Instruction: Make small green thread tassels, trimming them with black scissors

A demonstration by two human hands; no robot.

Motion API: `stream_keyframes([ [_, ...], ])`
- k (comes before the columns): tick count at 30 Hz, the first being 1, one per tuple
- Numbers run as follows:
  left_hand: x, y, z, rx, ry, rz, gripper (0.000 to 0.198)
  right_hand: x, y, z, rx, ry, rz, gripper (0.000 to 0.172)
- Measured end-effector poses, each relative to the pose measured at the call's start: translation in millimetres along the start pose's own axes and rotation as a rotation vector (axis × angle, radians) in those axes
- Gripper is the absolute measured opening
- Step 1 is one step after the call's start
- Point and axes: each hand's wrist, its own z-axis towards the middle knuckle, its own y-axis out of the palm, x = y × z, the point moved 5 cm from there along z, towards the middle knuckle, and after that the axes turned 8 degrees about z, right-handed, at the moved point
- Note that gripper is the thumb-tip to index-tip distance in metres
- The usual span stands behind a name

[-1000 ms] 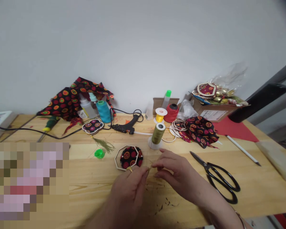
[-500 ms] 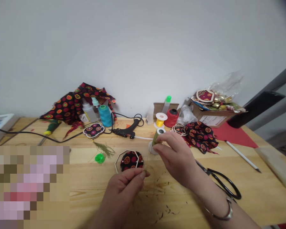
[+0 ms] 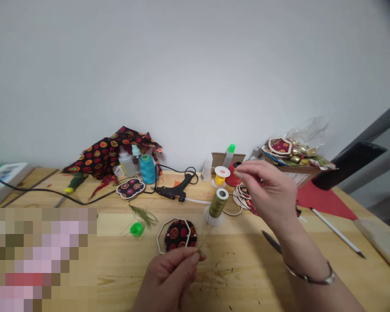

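Thin olive thread (image 3: 199, 250) is pinched between the thumb and finger of my left hand (image 3: 173, 275), low in the middle of the view. My right hand (image 3: 269, 195) is raised at the right with its fingertips pressed together; what they hold is too small to make out. Between the hands stands an olive thread spool (image 3: 219, 203) on a white base. Just beyond my left hand lie a patterned round fabric piece (image 3: 177, 234) and a pale octagonal frame (image 3: 160, 236) overlapping it.
Behind are a black glue gun (image 3: 175, 190), a blue spool (image 3: 147, 170), a yellow spool (image 3: 220, 178) and patterned cloth (image 3: 100, 151). Partly under my right arm lie scissors (image 3: 271, 242). A white pencil (image 3: 338, 233) and a filled box (image 3: 295, 158) are at the right.
My right hand has moved away from the olive spool, up and to the right, leaving the spool in full view. My left hand keeps its pinch. The camera view has tilted slightly upward.
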Motion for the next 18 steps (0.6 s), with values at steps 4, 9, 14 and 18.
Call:
stream_keyframes([
  [4, -3, -0.8, 2, 0.026, -0.023, -0.028, 0.033, -22, -36, -7, 0.205, 0.093, -0.018, 0.014],
  [9, -4, -3.6, 2, 0.060, -0.036, -0.043, 0.031, -51, -59, -31, 0.003, 0.058, -0.170, 0.019],
  [14, -3, -8.6, 0, 0.105, -0.055, -0.069, 0.028, -19, -45, -101, -0.846, 0.206, -0.278, 0.058],
  [18, 3, -10.7, -1, 0.125, -0.046, -0.089, 0.021, 33, -74, -148, -0.900, 0.474, -0.504, 0.052],
])
